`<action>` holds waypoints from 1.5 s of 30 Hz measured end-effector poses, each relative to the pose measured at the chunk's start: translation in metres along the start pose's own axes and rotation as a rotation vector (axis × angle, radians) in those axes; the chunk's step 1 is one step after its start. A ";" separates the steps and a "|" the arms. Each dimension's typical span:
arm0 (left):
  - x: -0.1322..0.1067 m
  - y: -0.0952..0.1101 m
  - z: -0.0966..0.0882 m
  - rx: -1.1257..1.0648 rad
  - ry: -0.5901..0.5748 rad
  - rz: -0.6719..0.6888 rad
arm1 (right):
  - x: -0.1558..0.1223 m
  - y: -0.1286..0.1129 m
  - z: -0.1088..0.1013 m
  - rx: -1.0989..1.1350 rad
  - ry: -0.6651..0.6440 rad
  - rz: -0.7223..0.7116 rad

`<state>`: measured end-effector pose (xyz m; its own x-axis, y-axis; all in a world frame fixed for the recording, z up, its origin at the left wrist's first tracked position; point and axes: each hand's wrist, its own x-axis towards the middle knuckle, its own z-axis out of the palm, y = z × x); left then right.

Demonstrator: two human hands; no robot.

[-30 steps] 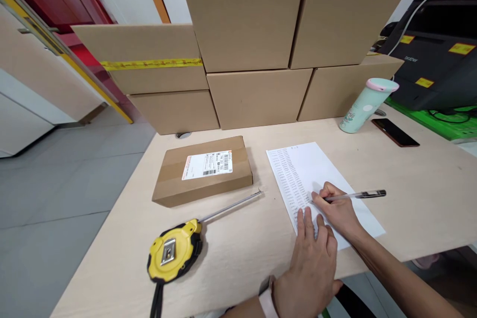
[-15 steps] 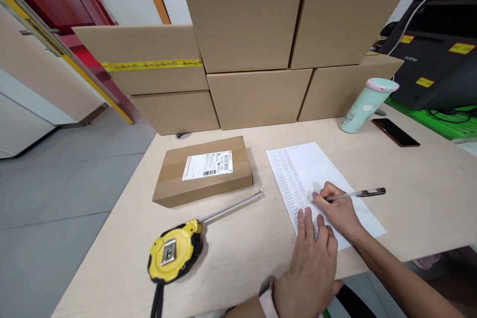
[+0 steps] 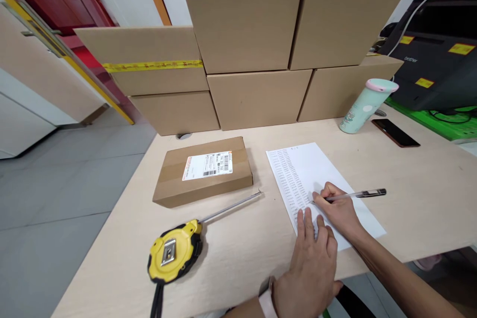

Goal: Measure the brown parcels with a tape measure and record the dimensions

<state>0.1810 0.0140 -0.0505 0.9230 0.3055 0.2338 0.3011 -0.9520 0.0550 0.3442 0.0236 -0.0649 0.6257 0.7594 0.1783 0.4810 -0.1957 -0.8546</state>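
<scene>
My right hand (image 3: 337, 211) grips a clear pen (image 3: 357, 195), its tip resting on a white sheet (image 3: 305, 169) printed with a column of small text. My left hand (image 3: 311, 263) lies flat on the sheet's lower edge with fingers stretched out, holding nothing. A light band sits on that wrist. To the left, apart from both hands, a flat brown parcel (image 3: 203, 171) with a shipping label lies on the wooden table (image 3: 421, 189). In front of it sits a yellow tape measure (image 3: 173, 253) with its blade partly drawn out.
Stacked cardboard boxes (image 3: 242, 49) form a wall along the table's back. A mint bottle with a pink lid (image 3: 365, 107) and a dark phone (image 3: 395, 132) stand at the right rear. A black printer (image 3: 436, 54) sits beyond them. Grey floor lies off the table's left edge.
</scene>
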 end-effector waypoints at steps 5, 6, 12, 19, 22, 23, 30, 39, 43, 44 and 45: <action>-0.001 0.000 0.000 -0.011 0.006 -0.007 | 0.000 0.000 -0.001 0.003 0.016 0.005; -0.001 0.000 0.000 -0.012 0.008 -0.006 | 0.000 0.000 -0.001 0.003 0.020 0.005; -0.001 0.000 0.000 -0.012 0.013 -0.003 | 0.000 0.000 -0.001 -0.004 0.008 0.010; -0.002 0.001 0.000 0.002 0.007 -0.011 | 0.001 0.000 -0.001 0.003 0.011 0.018; -0.001 0.001 -0.002 0.010 -0.002 -0.011 | 0.001 -0.001 -0.001 -0.005 0.011 0.015; -0.001 0.001 -0.002 0.012 0.000 -0.011 | 0.001 0.000 -0.001 -0.010 0.009 0.013; -0.001 -0.001 -0.001 0.017 0.014 -0.005 | 0.001 0.003 -0.002 0.002 0.002 0.011; -0.001 0.002 0.004 0.003 -0.003 -0.010 | -0.001 -0.004 -0.002 -0.015 -0.040 -0.098; -0.004 0.001 0.005 -0.052 -0.008 -0.012 | 0.001 -0.001 -0.005 -0.133 -0.099 -0.447; -0.006 0.001 0.004 -0.073 -0.012 -0.005 | 0.002 0.000 -0.005 -0.160 -0.104 -0.495; -0.007 0.000 0.001 -0.097 -0.019 0.003 | 0.002 0.002 -0.005 -0.186 -0.108 -0.518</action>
<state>0.1745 0.0115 -0.0533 0.9285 0.3019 0.2162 0.2743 -0.9501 0.1486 0.3495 0.0215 -0.0635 0.2170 0.8430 0.4922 0.8152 0.1208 -0.5664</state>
